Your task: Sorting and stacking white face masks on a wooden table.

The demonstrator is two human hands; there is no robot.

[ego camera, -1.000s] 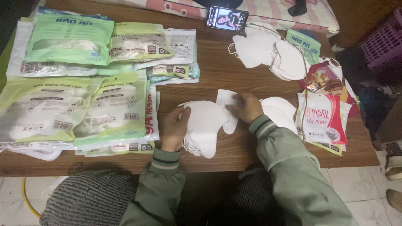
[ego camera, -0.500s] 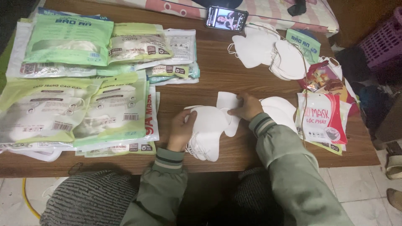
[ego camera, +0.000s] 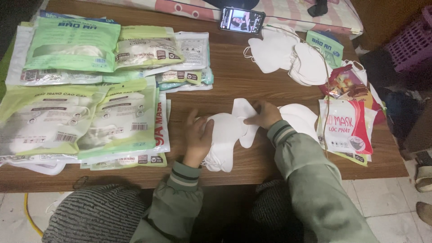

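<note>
Viewing from the head camera, both hands are working a stack of white masks [ego camera: 223, 140] lying near the front edge of the wooden table [ego camera: 252, 81]. The left hand [ego camera: 198, 137] is lying over the stack's left side, fingers curled lightly around it and steadying it. The right hand [ego camera: 265, 114] is pinching a thin white piece [ego camera: 245, 120] at the stack's upper right, fingers closed on its edge. In my judgement, doing this well is calling for even pressure from the left hand so the stack is not sliding, and a light pinch so the soft fabric is not creasing. The masks are looking matte, soft and curved. Glossy green packets [ego camera: 76, 121] are lying flat to the left; loose white masks [ego camera: 288, 54] and a red-and-white packet [ego camera: 345, 126] are sitting to the right, beside a phone [ego camera: 242, 20].
</note>
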